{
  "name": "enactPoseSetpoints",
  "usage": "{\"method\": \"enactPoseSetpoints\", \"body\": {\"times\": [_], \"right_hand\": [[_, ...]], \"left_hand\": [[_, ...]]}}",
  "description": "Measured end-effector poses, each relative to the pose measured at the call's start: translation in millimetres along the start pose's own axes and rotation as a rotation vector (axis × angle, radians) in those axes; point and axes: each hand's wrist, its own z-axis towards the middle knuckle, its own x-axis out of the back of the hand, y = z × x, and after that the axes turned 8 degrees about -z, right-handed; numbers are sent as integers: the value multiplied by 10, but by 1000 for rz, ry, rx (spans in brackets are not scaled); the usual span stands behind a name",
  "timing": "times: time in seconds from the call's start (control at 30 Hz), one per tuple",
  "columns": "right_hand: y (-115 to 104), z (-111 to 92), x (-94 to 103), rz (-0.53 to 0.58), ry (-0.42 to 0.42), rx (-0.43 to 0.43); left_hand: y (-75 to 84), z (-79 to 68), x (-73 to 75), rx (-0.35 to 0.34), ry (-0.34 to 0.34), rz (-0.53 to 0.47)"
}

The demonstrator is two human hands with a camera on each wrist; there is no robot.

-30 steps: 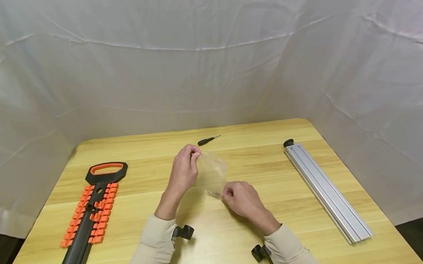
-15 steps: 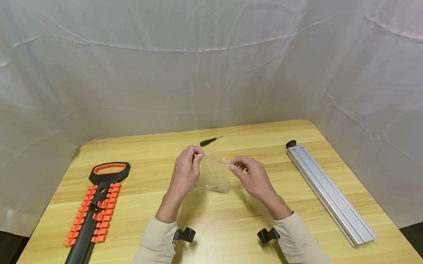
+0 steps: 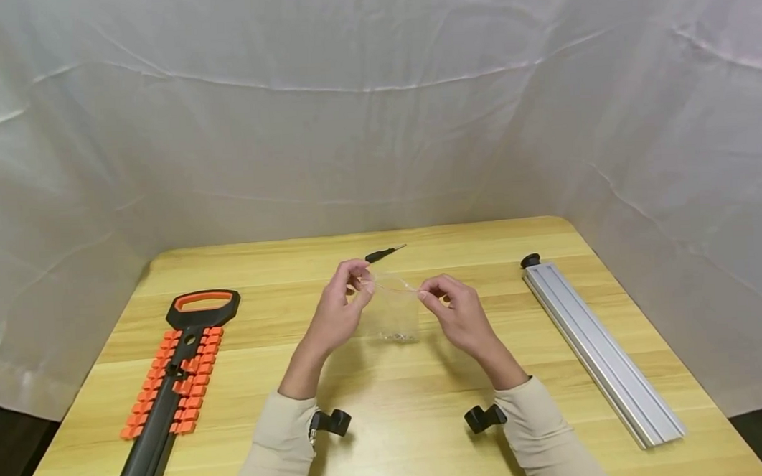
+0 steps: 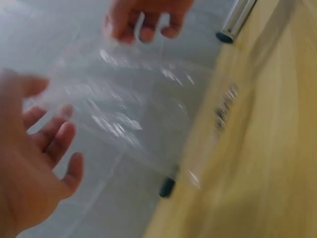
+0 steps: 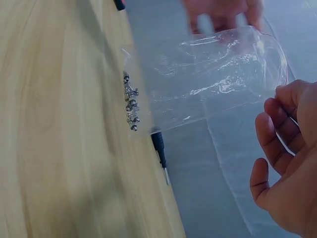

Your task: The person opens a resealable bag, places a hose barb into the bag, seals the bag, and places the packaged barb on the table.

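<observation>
A clear plastic zip bag (image 3: pixel 394 310) hangs upright between both hands over the middle of the table. Several small metal screws (image 5: pixel 131 106) lie along its bottom. My left hand (image 3: pixel 338 311) pinches the left top corner of the bag between thumb and fingers. At the right top corner, the thumb and index finger of my right hand (image 3: pixel 460 316) pinch the rim. The right wrist view shows the bag's mouth bowed apart, with the remaining right fingers (image 5: pixel 271 144) loosely bent. In the left wrist view the left hand is blurred.
Behind the bag lies a black screwdriver (image 3: pixel 382 254). A black and orange tool (image 3: pixel 148 423) with a loop handle and orange clips is on the left. An aluminium profile (image 3: pixel 596 349) with a black knob lies right. Fabric walls (image 3: pixel 363 145) surround the table (image 3: pixel 391 439).
My right hand has moved up from the bag's bottom corner to its top rim and pinches it. The bag's mouth has been spread, and the screws hang at the bottom.
</observation>
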Motion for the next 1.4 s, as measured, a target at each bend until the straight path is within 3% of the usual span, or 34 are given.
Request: {"method": "enactPoseSetpoints", "body": {"times": [0.07,0.13,0.2,0.27,0.67,1.07,1.3,1.4], "right_hand": [[-10,6,12,20,-2,-1],[-23,14,22,45,-5,-4],[-42,24,38,63,-7,-10],[-65,37,60,74,-5,-10],[-103,102,220,-63,95,163],[-84,150,211,-13,64,77],[-34,173,155,-19,126,162],[-30,180,149,-5,139,207]], "left_hand": [[-65,-15,5,93,-96,-7],[-142,-39,0,182,-197,54],[-204,-60,-11,226,-276,146],[-239,-75,-19,244,-305,202],[-210,-79,-4,248,-247,297],[-230,-86,-21,237,-217,238],[-258,-72,-58,196,-216,229],[-221,-65,-61,174,-166,185]]}}
